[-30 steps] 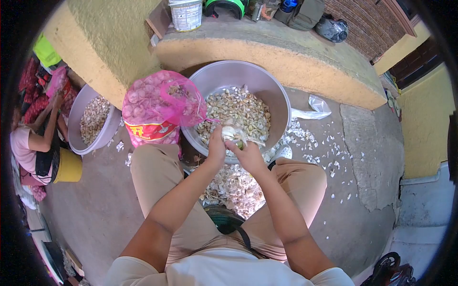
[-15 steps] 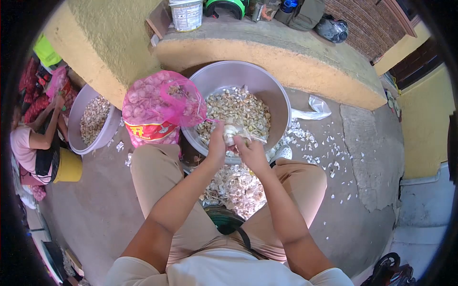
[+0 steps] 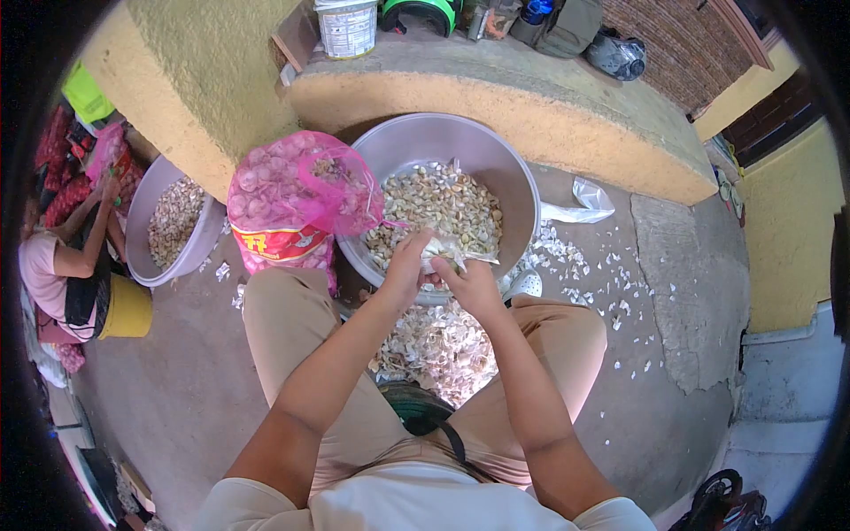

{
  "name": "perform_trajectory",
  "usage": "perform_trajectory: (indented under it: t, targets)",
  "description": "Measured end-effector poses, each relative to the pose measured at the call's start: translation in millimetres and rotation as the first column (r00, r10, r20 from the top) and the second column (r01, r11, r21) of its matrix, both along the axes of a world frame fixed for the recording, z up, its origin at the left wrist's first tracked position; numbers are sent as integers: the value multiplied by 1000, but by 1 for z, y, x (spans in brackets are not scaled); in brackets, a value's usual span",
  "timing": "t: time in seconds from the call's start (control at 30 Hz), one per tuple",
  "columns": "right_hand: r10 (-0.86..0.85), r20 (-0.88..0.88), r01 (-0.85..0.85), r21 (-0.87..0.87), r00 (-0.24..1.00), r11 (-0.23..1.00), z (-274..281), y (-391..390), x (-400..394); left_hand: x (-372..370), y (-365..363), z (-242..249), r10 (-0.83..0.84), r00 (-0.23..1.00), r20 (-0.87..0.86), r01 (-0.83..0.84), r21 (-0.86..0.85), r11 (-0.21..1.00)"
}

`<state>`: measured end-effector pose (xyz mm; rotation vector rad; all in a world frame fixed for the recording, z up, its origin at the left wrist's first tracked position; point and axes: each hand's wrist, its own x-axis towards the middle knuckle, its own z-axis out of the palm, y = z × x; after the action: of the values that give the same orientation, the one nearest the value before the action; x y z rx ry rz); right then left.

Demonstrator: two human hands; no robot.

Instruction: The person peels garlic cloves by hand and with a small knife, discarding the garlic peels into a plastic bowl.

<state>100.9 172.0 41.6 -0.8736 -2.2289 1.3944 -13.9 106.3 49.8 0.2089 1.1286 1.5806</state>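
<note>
Over the near rim of a large greyish-purple basin (image 3: 443, 126), both hands meet around a garlic bulb (image 3: 450, 253) with loose papery skin. My left hand (image 3: 410, 265) has its fingers closed on the bulb's left side. On the right side, my right hand (image 3: 471, 281) pinches it with thumb and fingers. Many separated garlic cloves (image 3: 452, 199) lie in the basin. A pink mesh bag (image 3: 274, 190) full of garlic bulbs leans on the basin's left side. Between my legs is a heap of garlic skins (image 3: 438, 350).
At the far left a person (image 3: 66, 257) sits beside another basin (image 3: 142, 208) of cloves and a yellow bucket (image 3: 128, 307). A concrete ledge (image 3: 496, 97) runs behind my basin. White plastic (image 3: 584, 205) and scattered skins (image 3: 620, 305) lie on the floor to the right.
Both hands have shifted slightly around the bulb. My left hand is turned further over it and my right hand sits a little lower.
</note>
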Motion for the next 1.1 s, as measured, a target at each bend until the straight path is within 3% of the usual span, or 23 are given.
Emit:
perform_trajectory:
  t: [0.07, 0.17, 0.27, 0.37, 0.47, 0.53, 0.57, 0.73, 0.93, 1.1]
  targets:
    - [-36, -3, 36, -9, 999, 999, 7, -4, -1, -1, 0, 1, -7, 1000, 18, 8, -31, 1000]
    - [1, 144, 8, -63, 990, 998, -11, 1, -3, -1, 1, 5, 42, 998, 40, -39, -87, 995]
    - [21, 31, -19, -47, 999, 999, 4, -6, -3, -4, 4, 4, 145, 989, -12, -145, -70, 987]
    - [-39, 139, 66, -193, 990, 979, 25, -6, -3, -9, 6, -13, 263, 961, -90, -264, 5, 965]
    - [-282, -152, 120, -647, 947, 753, 19, -6, -4, -2, 7, -19, 339, 886, -316, -335, 68, 940]
    - [-315, -165, 88, -750, 935, 655, 17, -9, -6, 1, 8, -30, 313, 825, -472, -291, 120, 949]
    - [-332, -169, 70, -796, 928, 601, 16, -11, -6, 4, 7, -36, 303, 835, -459, -284, 112, 952]
    - [-361, -180, 70, -810, 915, 582, 23, -13, -7, 13, 4, -30, 296, 843, -449, -247, 165, 955]
    - [-374, -217, 66, -786, 902, 615, 27, -11, -5, 17, 3, -14, 225, 962, -155, -191, 212, 959]
    - [-373, -233, 79, -749, 898, 657, 21, -12, -5, 17, 2, -9, 186, 981, 53, -194, 224, 955]
